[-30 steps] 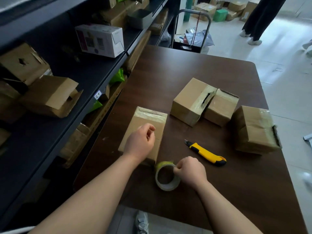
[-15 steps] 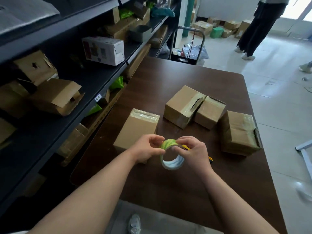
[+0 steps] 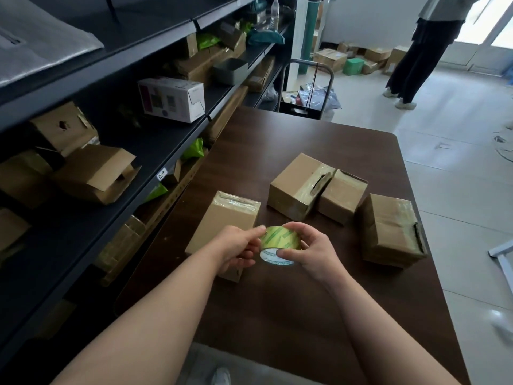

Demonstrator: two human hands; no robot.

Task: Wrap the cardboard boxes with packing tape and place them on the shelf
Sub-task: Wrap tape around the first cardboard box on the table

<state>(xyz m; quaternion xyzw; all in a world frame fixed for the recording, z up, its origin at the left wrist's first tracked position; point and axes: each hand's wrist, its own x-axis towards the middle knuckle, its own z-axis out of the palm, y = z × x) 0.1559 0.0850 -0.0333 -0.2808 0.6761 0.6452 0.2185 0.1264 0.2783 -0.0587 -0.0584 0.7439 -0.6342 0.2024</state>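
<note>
Now that you have lifted the tape roll [image 3: 280, 240] off the table [image 3: 305, 315], both hands clamp it. Your right hand [image 3: 311, 251] curls round its rim and core, while your left hand [image 3: 238, 250], gone from the nearest box [image 3: 230, 215], pinches its edge, likely hunting the loose end. The yellow-green striped roll hangs above the table, just beside that box's near end; no strip is pulled yet.

The left hand [image 3: 237, 250] covers the near end of the closest box [image 3: 231, 215]. It and the right hand [image 3: 312, 250] hide parts of the tape roll [image 3: 280, 239]. The words on its white ring and on the shelf label [image 3: 161, 173] are too small to read. The top edge cuts off the standing person [image 3: 422, 51], and the bottom edge cuts off a shoe [image 3: 220, 377]
</note>
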